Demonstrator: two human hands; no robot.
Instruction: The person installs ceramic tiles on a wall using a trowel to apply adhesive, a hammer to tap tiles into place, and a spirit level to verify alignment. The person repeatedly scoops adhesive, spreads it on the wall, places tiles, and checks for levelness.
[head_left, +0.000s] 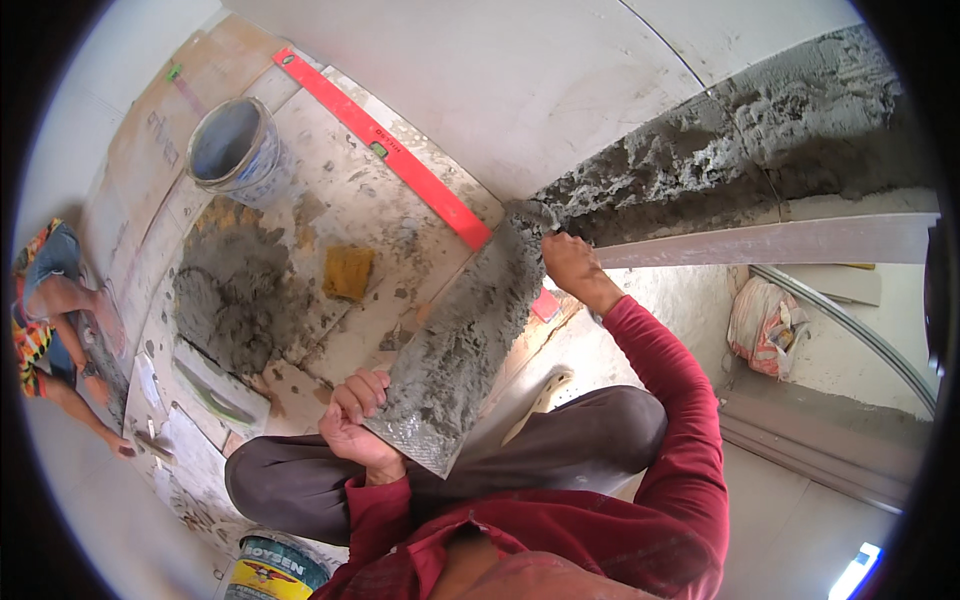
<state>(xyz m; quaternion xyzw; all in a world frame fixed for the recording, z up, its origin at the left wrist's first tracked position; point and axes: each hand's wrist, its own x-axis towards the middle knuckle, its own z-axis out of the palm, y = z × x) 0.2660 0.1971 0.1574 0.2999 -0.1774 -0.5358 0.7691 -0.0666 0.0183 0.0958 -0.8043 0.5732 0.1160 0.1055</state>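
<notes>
My left hand is closed around the near left edge of a long, narrow tile. Wet grey mortar coats most of its upper face, with a bare ridged patch at the near corner. The tile slants over my lap, its far end close to the wall. At that far end my right hand is closed in a fist on a mortar-smeared tool that looks like a trowel, its handle hidden by my fingers. Just beyond, rough wet mortar covers a strip along the wall's base.
A red spirit level lies along the wall. Left of it are a bucket, a mortar heap, a yellow sponge and a float. A pale straight strip borders the mortar. Another person crouches far left; a paint pail stands near.
</notes>
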